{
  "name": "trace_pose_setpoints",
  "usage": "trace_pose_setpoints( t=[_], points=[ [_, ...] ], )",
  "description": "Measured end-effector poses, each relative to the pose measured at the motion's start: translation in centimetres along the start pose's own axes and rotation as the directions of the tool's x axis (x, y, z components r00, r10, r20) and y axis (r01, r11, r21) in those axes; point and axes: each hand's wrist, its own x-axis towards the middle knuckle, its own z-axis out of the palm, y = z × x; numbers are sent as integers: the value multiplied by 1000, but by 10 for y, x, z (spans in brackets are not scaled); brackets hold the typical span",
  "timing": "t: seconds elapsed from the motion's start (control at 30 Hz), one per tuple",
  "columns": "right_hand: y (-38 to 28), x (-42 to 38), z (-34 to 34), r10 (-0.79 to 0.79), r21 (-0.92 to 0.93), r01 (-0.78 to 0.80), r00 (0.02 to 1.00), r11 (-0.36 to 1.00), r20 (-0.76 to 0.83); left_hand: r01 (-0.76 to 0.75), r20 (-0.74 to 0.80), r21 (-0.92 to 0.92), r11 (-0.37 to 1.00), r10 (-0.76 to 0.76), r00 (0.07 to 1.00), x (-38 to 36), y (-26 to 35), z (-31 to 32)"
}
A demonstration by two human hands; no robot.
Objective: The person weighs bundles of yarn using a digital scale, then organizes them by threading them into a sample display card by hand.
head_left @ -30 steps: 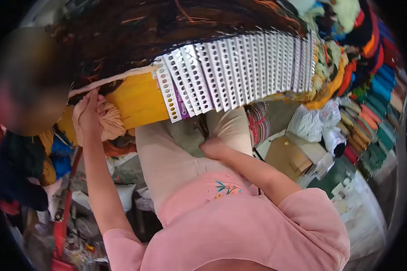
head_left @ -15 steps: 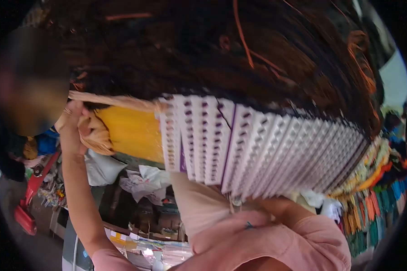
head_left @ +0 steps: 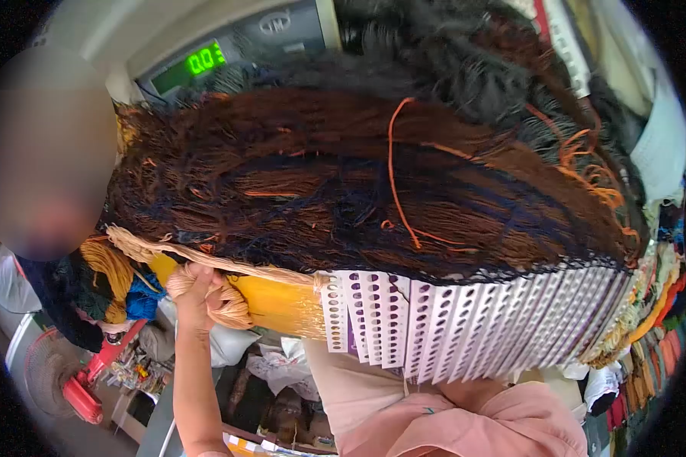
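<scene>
My left hand [head_left: 197,288] is closed around a skein of peach embroidery thread [head_left: 232,306], at the left end of a yellow taped board [head_left: 282,301]. A longer strand of peach thread [head_left: 229,265] runs along the board's upper edge to a long row of white cards with punched holes [head_left: 465,324]. Behind the cards lies a wide mass of dark brown and navy thread [head_left: 320,183], with loose orange strands on top. Only part of my right arm [head_left: 469,392] shows beneath the cards; its hand is hidden.
A scale with a green lit display [head_left: 204,59] stands behind the thread. At left are a person in dark clothing [head_left: 65,305], mustard thread [head_left: 110,266], blue yarn [head_left: 145,295] and a red-handled object [head_left: 84,396]. A white plastic bag [head_left: 286,365] lies below the board.
The view has shifted, bringing the scale into sight at the top. In the picture, my left hand and the peach skein sit lower and farther right, and the cards also appear lower.
</scene>
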Motion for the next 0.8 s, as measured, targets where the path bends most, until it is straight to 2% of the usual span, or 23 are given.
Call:
trace_pose_setpoints(
  t=[0.13,0.2,0.23,0.27,0.47,0.6,0.7,0.8],
  points=[
    [-6,-54,0,5,-81,-8,999,997,-31,31,-35,-58,998,-33,999,-1,-2,3],
    [-7,-76,4,10,-100,-14,999,995,-46,-8,-28,49,999,10,1000,0,-2,4],
    [-7,-84,5,3,-101,-8,998,995,-56,5,-71,71,997,1,997,-1,-2,7],
    [-6,-90,5,-3,-107,-4,998,994,-63,-10,-42,66,998,12,999,-3,-2,8],
    [-2,-78,-7,-102,-149,85,989,985,-110,-37,4,35,999,37,999,-7,5,13],
    [5,-60,-21,-206,-192,176,968,965,-146,-112,73,78,991,106,992,-11,10,20],
    [0,-37,-32,-323,-227,281,930,932,-173,-153,41,74,985,150,988,-14,6,22],
    [-23,-5,-40,-494,-252,441,843,861,-211,-213,62,50,976,210,976,-12,1,16]
  ],
)
